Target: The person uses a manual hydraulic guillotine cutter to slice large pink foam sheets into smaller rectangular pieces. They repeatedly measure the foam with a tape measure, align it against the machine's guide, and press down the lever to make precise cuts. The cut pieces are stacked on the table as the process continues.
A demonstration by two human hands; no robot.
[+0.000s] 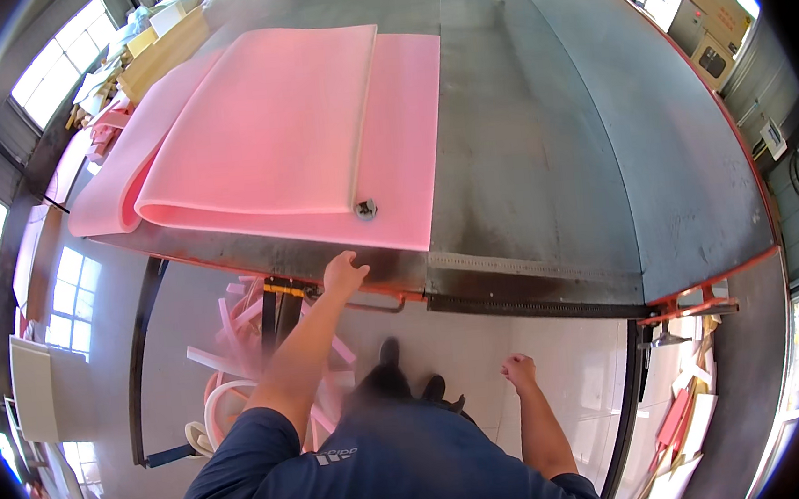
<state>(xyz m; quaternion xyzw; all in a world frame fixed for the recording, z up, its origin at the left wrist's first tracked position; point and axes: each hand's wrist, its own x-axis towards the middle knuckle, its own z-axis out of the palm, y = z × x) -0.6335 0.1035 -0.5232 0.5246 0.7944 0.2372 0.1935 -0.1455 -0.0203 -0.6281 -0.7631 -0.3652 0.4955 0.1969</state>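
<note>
Pink foam sheet (263, 129) folded on table (533, 155), front-left, own weight likely keeping layers down. Left hand (344, 274) half-open, empty, by front edge; right hand (519, 370) loosely curled, off table, contents can't tell.

Near the front edge of the worktop (526, 183), a round grey object (365, 210) is too small to identify. The folded pink sheet (263, 119) hides its inner layers. The right hand (519, 370) hides its palm. The left forearm (304, 351) partly covers pink strips (219, 360) below.
</note>
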